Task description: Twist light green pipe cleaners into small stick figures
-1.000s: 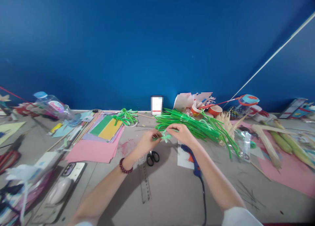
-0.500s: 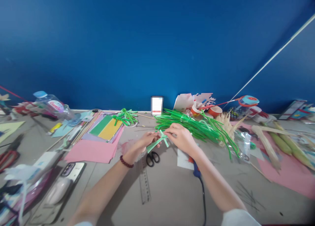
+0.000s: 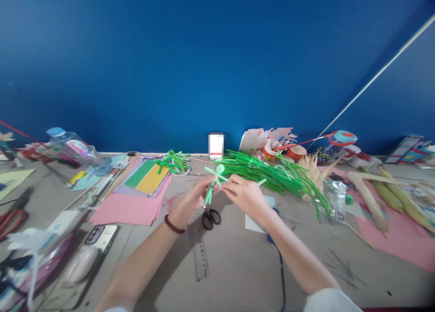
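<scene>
Left hand (image 3: 192,198) and right hand (image 3: 243,192) both pinching a pale green pipe-cleaner figure (image 3: 213,180), seemingly upright, above the desk (image 3: 238,266), black scissors (image 3: 211,218) beneath

Pale green pipe-cleaner figure (image 3: 213,181), nearly upright, looped head uppermost, above table

Both forearms are bare from wrist to near the elbow. The left hand (image 3: 190,201) carries a bracelet of dark red round beads (image 3: 174,224) at the wrist. A short white sleeve edge (image 3: 331,300) shows on the right upper arm; the right hand (image 3: 245,195) wears nothing.
</scene>
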Demonstrator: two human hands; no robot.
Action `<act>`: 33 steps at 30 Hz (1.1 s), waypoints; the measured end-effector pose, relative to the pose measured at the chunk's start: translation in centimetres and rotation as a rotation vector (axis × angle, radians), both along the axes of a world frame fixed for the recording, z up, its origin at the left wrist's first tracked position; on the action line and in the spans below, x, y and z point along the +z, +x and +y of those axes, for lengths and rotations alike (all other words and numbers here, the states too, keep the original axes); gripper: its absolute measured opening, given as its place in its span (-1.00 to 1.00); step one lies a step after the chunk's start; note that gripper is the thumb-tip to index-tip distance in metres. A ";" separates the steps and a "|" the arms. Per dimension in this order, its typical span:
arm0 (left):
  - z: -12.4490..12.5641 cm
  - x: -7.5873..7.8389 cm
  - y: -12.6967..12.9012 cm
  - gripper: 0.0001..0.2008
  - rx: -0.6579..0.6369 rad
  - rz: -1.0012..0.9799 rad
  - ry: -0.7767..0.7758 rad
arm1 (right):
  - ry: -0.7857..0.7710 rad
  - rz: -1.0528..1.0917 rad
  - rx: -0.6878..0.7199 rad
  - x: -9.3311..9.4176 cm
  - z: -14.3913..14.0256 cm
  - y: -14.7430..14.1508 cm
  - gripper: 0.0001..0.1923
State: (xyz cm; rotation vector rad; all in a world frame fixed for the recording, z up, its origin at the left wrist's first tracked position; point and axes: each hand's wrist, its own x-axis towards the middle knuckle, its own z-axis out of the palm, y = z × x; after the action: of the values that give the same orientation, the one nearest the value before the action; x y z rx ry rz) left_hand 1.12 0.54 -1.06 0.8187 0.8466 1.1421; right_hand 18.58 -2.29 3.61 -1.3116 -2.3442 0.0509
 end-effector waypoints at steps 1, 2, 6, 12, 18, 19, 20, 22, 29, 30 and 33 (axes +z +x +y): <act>0.0 0.1 0.0 -0.86 0.008 -0.002 -0.031 | -0.011 -0.004 -0.009 -0.1 0.0 -0.1 -0.78; 0.1 0.3 0.1 -0.84 0.004 -0.013 -0.068 | -0.016 -0.006 -0.016 -0.3 0.1 -0.2 -0.78; 0.5 1.2 0.6 -0.76 -0.002 -0.062 -0.138 | -0.031 0.020 -0.028 -1.0 0.3 -0.4 -0.79; 0.6 1.3 0.5 -0.74 0.058 -0.041 -0.094 | -0.097 0.183 -0.059 -1.8 0.8 -0.6 -0.78; 0.5 1.2 0.8 -0.71 0.175 -0.079 -0.095 | -0.157 0.483 -0.115 -3.0 2.2 -0.5 -0.82; 0.5 1.3 0.9 -0.70 0.180 -0.089 -0.107 | -0.168 0.530 -0.121 -3.2 2.4 -0.5 -0.82; 0.5 1.3 1.0 -0.70 0.179 -0.102 -0.115 | -0.182 0.573 -0.131 -3.5 2.7 -0.5 -0.82; 0.5 1.4 1.0 -0.71 0.152 -0.140 -0.120 | -0.221 0.640 -0.151 -3.8 3.0 -0.5 -0.82; 0.3 1.6 1.0 -0.75 -0.028 -0.217 -0.153 | -0.249 0.772 -0.156 -4.3 3.5 -0.4 -0.83; 0.3 1.5 1.0 -0.75 -0.020 -0.203 -0.147 | -0.268 0.795 -0.139 -4.3 3.4 -0.5 -0.83; 0.3 1.3 1.0 -0.75 0.022 -0.160 -0.105 | -0.355 0.845 -0.085 -4.0 3.1 -0.9 -0.80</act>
State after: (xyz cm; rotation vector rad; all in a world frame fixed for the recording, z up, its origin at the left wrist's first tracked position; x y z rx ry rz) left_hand 2.13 0.83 0.27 0.6241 0.7772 1.1565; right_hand 17.73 0.81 -0.41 -1.2065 -1.5869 0.8513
